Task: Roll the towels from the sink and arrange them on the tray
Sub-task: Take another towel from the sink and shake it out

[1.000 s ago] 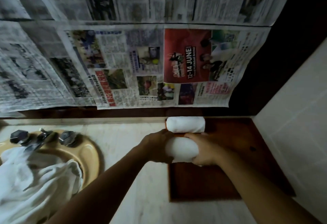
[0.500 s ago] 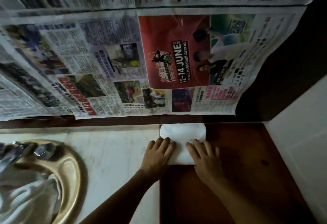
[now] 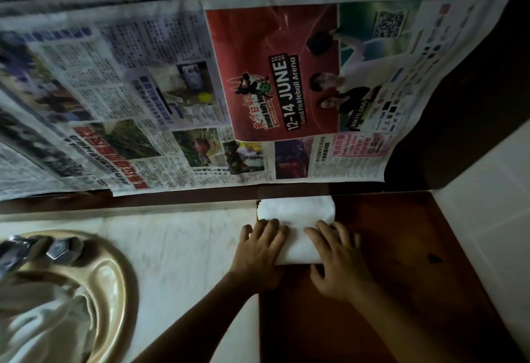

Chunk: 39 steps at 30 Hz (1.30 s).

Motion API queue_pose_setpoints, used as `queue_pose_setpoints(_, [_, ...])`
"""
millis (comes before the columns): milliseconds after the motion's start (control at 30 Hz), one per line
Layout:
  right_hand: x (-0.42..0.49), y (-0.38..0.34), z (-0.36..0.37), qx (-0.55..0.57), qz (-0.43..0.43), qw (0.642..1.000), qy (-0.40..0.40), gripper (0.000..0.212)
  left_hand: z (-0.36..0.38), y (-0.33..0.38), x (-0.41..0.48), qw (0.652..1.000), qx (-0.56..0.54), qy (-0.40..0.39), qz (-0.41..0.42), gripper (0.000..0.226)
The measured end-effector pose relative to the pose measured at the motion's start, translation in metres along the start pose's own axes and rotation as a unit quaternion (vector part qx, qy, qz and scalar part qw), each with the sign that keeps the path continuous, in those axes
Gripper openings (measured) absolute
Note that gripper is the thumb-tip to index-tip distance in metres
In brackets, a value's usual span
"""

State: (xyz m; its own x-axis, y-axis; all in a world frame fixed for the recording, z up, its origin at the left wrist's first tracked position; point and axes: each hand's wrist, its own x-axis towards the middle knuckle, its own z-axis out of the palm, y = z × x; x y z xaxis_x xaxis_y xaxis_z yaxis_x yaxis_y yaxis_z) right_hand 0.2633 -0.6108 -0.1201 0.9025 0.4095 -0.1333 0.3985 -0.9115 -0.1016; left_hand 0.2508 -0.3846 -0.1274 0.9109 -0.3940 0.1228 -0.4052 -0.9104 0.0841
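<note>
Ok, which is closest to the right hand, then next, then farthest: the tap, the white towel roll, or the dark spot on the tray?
1. Towel roll: touching, right under the right hand.
2. Dark spot: off to the hand's right, on the tray.
3. Tap: far to the left, at the sink.
</note>
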Motion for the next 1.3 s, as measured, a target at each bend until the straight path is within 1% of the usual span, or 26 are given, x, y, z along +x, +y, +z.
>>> queue_pose_setpoints(67, [0.000,0.001,0.000,-0.009,-0.001,1.000,-0.003,0.085,-0.001,0.003,-0.002,1.000,-0.004,-0.001,-0.013,0.080])
queue_pose_setpoints(233, [-0.007,-0.005,0.000,-0.004,0.009,1.000,0.003,0.082,-0.004,0.010,-0.005,0.998,0.016,-0.047,-0.044,0.080])
queue_pose_setpoints(333, [-0.006,-0.006,-0.011,0.000,0.013,1.000,0.018,0.079,-0.011,0.012,-0.009,0.998,0.004,-0.033,-0.049,0.078])
queue_pose_setpoints(467, [-0.007,-0.002,-0.028,-0.003,0.002,0.999,0.047,0.078,-0.023,0.012,-0.015,1.000,-0.008,0.003,-0.022,0.067])
queue_pose_setpoints(667, [-0.013,0.000,-0.024,-0.006,-0.004,0.998,0.058,0.066,-0.019,0.012,-0.018,1.000,-0.012,0.025,-0.012,0.059])
queue_pose_setpoints(833, [-0.016,-0.004,-0.027,-0.001,0.008,0.998,0.068,0.057,-0.025,0.010,-0.017,0.999,-0.037,0.021,-0.022,0.057])
queue_pose_setpoints(933, [-0.016,-0.015,-0.036,-0.005,0.000,0.997,0.077,0.051,-0.041,0.002,-0.028,0.996,-0.068,0.037,-0.047,0.052])
queue_pose_setpoints(1000, [-0.013,-0.026,-0.042,-0.005,-0.006,0.996,0.092,0.046,-0.052,-0.009,-0.038,0.994,-0.077,0.034,-0.071,0.050])
queue_pose_setpoints(1133, [-0.006,-0.069,-0.050,0.016,-0.055,0.990,0.132,0.039,-0.079,-0.049,-0.089,0.984,-0.114,0.032,-0.132,0.041])
queue_pose_setpoints(1233, [0.002,-0.125,-0.050,0.053,-0.129,0.976,0.165,0.036,-0.096,-0.093,-0.157,0.978,-0.123,0.053,-0.162,0.031])
queue_pose_setpoints(1300, [0.006,-0.165,-0.049,0.070,-0.174,0.966,0.177,0.037,-0.106,-0.125,-0.208,0.970,-0.124,0.066,-0.199,0.025])
